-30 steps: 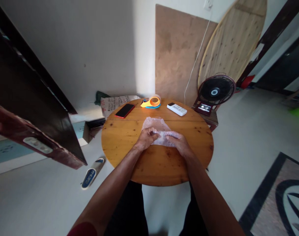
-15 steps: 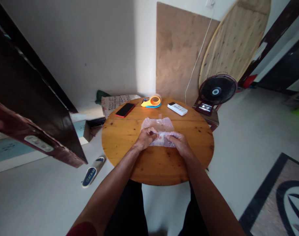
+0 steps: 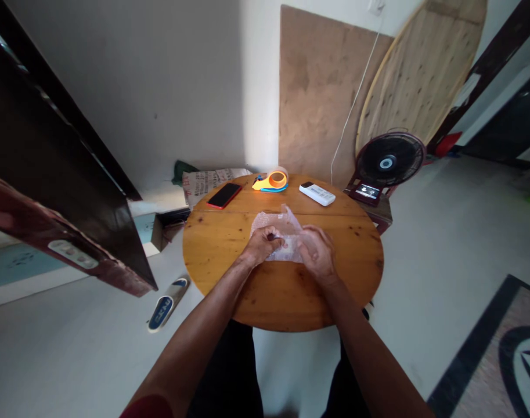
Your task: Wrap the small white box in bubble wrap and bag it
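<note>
A sheet of clear bubble wrap (image 3: 282, 227) lies bunched in the middle of the round wooden table (image 3: 230, 255). My left hand (image 3: 260, 245) rests on its left part with the fingers curled down onto it. My right hand (image 3: 317, 251) grips the right side and lifts a flap of the wrap upward. Whatever the wrap covers is hidden under my hands.
At the table's far edge lie a red-edged phone (image 3: 223, 195), an orange and blue tape dispenser (image 3: 271, 181) and a white remote (image 3: 317, 194). A black fan (image 3: 389, 162) stands behind the table on the right. A slipper (image 3: 166, 303) lies on the floor to the left.
My right hand has turned and raised the right flap of the bubble wrap, which now stands up between my hands. The left hand stays in place.
</note>
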Demonstrator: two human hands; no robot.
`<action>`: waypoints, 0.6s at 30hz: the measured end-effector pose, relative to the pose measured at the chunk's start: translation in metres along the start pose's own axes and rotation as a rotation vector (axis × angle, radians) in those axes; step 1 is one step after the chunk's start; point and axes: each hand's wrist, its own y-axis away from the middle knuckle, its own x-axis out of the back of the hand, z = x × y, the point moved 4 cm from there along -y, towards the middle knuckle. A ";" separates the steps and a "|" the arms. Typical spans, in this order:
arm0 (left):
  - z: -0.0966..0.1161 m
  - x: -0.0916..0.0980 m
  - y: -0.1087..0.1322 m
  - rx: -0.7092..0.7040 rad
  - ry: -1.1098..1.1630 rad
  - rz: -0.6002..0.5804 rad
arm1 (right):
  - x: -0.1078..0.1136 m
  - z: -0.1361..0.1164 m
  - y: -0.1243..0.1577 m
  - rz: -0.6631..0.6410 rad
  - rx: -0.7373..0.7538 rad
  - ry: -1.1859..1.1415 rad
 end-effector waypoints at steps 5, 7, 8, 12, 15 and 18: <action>-0.008 0.001 -0.005 -0.044 -0.004 0.008 | -0.006 -0.035 0.004 -0.170 0.278 0.236; -0.011 0.001 -0.006 -0.061 -0.011 0.021 | -0.011 -0.038 0.005 -0.200 0.303 0.255; -0.012 0.001 -0.007 -0.072 -0.021 0.029 | -0.013 -0.038 0.006 -0.206 0.306 0.258; -0.016 0.003 -0.008 -0.109 -0.132 0.088 | -0.017 -0.035 0.006 -0.215 0.284 0.277; -0.014 0.008 -0.007 -0.102 -0.319 0.125 | -0.017 -0.035 0.006 -0.220 0.266 0.295; -0.003 0.016 -0.004 -0.053 -0.533 0.126 | -0.017 -0.036 0.006 -0.212 0.269 0.290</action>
